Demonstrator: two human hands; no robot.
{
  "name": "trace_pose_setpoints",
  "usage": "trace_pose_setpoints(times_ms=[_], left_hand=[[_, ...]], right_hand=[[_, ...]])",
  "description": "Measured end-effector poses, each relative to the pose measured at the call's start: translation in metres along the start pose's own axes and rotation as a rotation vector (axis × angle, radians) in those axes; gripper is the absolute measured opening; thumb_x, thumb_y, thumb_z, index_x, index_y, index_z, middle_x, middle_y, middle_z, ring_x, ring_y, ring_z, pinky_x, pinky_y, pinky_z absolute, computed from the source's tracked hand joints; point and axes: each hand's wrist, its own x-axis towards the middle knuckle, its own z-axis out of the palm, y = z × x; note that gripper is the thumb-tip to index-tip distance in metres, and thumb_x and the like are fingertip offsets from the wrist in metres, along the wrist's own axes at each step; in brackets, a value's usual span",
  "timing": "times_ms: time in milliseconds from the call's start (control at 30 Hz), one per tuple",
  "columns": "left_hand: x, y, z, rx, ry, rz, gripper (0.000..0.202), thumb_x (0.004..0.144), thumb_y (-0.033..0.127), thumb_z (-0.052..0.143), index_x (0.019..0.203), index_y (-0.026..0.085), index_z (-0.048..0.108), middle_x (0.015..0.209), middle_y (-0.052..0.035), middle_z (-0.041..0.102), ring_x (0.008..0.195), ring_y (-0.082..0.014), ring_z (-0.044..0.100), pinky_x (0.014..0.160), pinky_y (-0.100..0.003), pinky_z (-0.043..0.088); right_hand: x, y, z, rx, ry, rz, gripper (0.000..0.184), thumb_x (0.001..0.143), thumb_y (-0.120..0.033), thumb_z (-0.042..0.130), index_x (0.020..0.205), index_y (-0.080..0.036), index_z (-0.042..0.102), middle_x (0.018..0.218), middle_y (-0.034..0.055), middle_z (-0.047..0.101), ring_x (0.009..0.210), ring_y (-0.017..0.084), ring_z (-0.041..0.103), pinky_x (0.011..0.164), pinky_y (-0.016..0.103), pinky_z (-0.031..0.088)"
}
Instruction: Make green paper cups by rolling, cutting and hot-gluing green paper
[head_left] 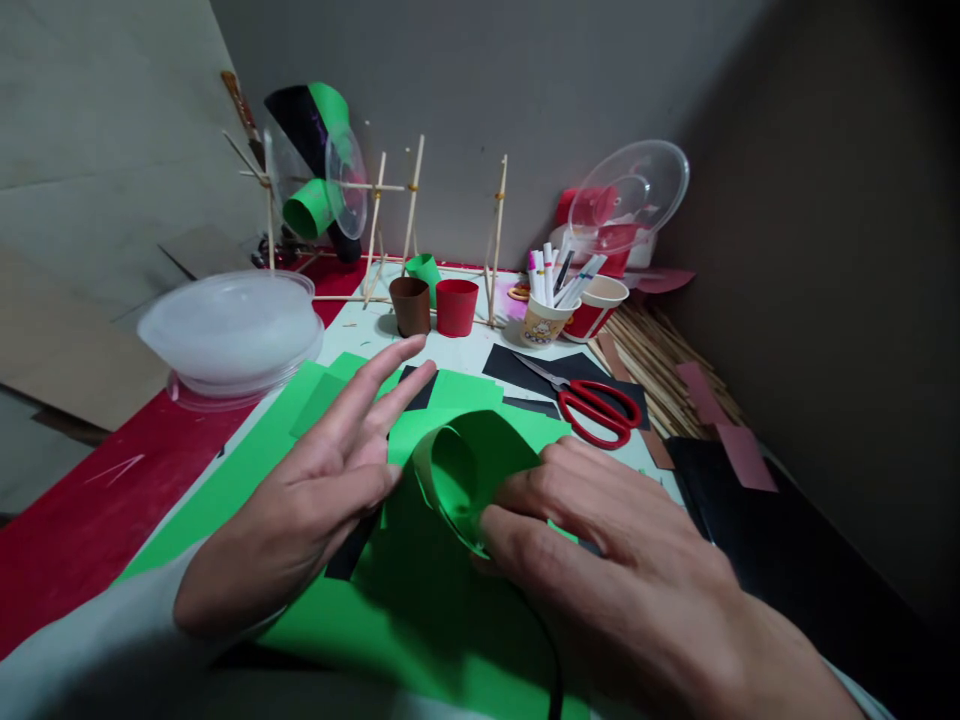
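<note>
A curled piece of green paper (491, 450), rolled into a loose open tube, is pinched at its right edge by my right hand (600, 540). My left hand (322, 480) is just left of the tube, fingers spread and holding nothing; whether its thumb touches the paper I cannot tell. Beneath both hands lie green sheets (300, 640) with pieces of black paper partly showing among them. Red-handled scissors (596, 405) rest just beyond my right hand, blades pointing away to the left, on black paper (517, 370).
At the back stand a brown paper cup (411, 308), a red one (456, 308), stick frames (415, 190) and a cup of markers (550, 318). Stacked plastic lids (232, 330) lie left. Wooden sticks (667, 360) and a black flat object (750, 530) are right.
</note>
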Motion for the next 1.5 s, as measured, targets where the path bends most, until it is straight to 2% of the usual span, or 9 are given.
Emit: trace_pose_setpoints(times_ms=[100, 200, 500, 600, 700, 800, 1133, 1333, 1500], left_hand=[[0.005, -0.004, 0.001, -0.039, 0.046, 0.054, 0.076, 0.089, 0.037, 0.071, 0.153, 0.059, 0.036, 0.165, 0.0110, 0.047, 0.151, -0.0326, 0.045, 0.093, -0.030, 0.063], [0.010, -0.006, 0.001, 0.013, 0.049, 0.174, 0.081, 0.090, 0.042, 0.072, 0.157, 0.056, 0.029, 0.168, 0.0077, 0.042, 0.160, -0.0333, 0.028, 0.119, -0.048, 0.046], [0.032, -0.011, -0.017, 0.257, 0.050, 0.273, 0.109, 0.081, 0.035, 0.081, 0.161, 0.054, 0.009, 0.179, 0.0072, 0.008, 0.165, -0.0309, 0.008, 0.125, -0.068, 0.022], [0.038, -0.008, -0.021, 0.272, 0.031, 0.278, 0.107, 0.076, 0.036, 0.085, 0.161, 0.046, 0.021, 0.174, -0.0045, 0.026, 0.160, -0.0340, 0.024, 0.118, -0.059, 0.041], [0.035, 0.001, -0.021, 0.259, 0.071, 0.209, 0.077, 0.073, 0.036, 0.085, 0.141, 0.031, 0.050, 0.118, -0.0077, 0.069, 0.112, -0.0272, 0.065, 0.081, -0.031, 0.054], [0.030, 0.009, -0.016, 0.249, 0.110, 0.141, 0.038, 0.077, 0.038, 0.079, 0.106, 0.021, 0.062, 0.066, 0.0067, 0.046, 0.065, -0.0138, 0.050, 0.057, -0.023, 0.038], [0.024, -0.005, 0.008, 0.182, 0.026, 0.043, 0.037, 0.093, 0.059, 0.054, 0.107, 0.025, 0.049, 0.068, 0.0079, 0.045, 0.056, -0.0133, 0.045, 0.049, -0.023, 0.040], [0.017, -0.001, 0.005, 0.137, -0.016, 0.047, 0.041, 0.099, 0.046, 0.053, 0.137, 0.030, 0.051, 0.069, 0.0074, 0.040, 0.059, -0.0123, 0.041, 0.054, -0.023, 0.037], [0.013, 0.005, 0.005, 0.150, -0.081, 0.060, 0.039, 0.095, 0.037, 0.056, 0.133, 0.034, 0.061, 0.071, 0.0053, 0.041, 0.062, -0.0137, 0.042, 0.059, -0.025, 0.038]], right_hand=[[0.002, -0.001, 0.004, -0.041, 0.029, -0.006, 0.027, 0.109, -0.013, 0.044, 0.092, -0.016, 0.065, 0.080, -0.0006, 0.059, 0.071, 0.012, 0.045, 0.070, 0.030, 0.039], [0.003, 0.000, 0.009, -0.066, 0.111, -0.050, 0.024, 0.106, -0.009, 0.047, 0.091, -0.016, 0.064, 0.080, 0.0004, 0.062, 0.070, 0.012, 0.045, 0.067, 0.031, 0.037], [0.000, 0.008, 0.007, 0.005, 0.331, 0.011, 0.017, 0.094, 0.000, 0.061, 0.100, -0.015, 0.067, 0.089, 0.0038, 0.068, 0.077, 0.012, 0.062, 0.068, 0.026, 0.050], [-0.001, 0.013, 0.006, 0.018, 0.403, -0.007, 0.023, 0.090, 0.002, 0.065, 0.104, -0.016, 0.066, 0.088, 0.0035, 0.068, 0.080, 0.014, 0.066, 0.071, 0.026, 0.054], [-0.002, 0.015, 0.007, 0.031, 0.461, -0.008, 0.027, 0.088, 0.003, 0.066, 0.105, -0.018, 0.066, 0.087, 0.0032, 0.068, 0.079, 0.015, 0.067, 0.071, 0.027, 0.056], [0.000, 0.013, 0.008, 0.042, 0.490, -0.033, 0.026, 0.086, 0.003, 0.065, 0.103, -0.017, 0.067, 0.083, 0.0044, 0.069, 0.077, 0.017, 0.068, 0.069, 0.028, 0.056], [0.005, 0.001, 0.018, 0.043, 0.349, -0.068, 0.015, 0.089, 0.000, 0.061, 0.093, -0.011, 0.070, 0.080, 0.0089, 0.071, 0.070, 0.016, 0.064, 0.062, 0.030, 0.051], [0.006, 0.005, 0.018, -0.018, 0.285, -0.036, 0.015, 0.093, -0.001, 0.058, 0.092, -0.013, 0.067, 0.077, 0.0058, 0.067, 0.066, 0.014, 0.056, 0.060, 0.028, 0.046], [0.005, 0.006, 0.019, -0.102, 0.246, -0.037, 0.017, 0.091, 0.002, 0.057, 0.091, -0.012, 0.067, 0.077, 0.0067, 0.068, 0.067, 0.015, 0.057, 0.062, 0.029, 0.045]])
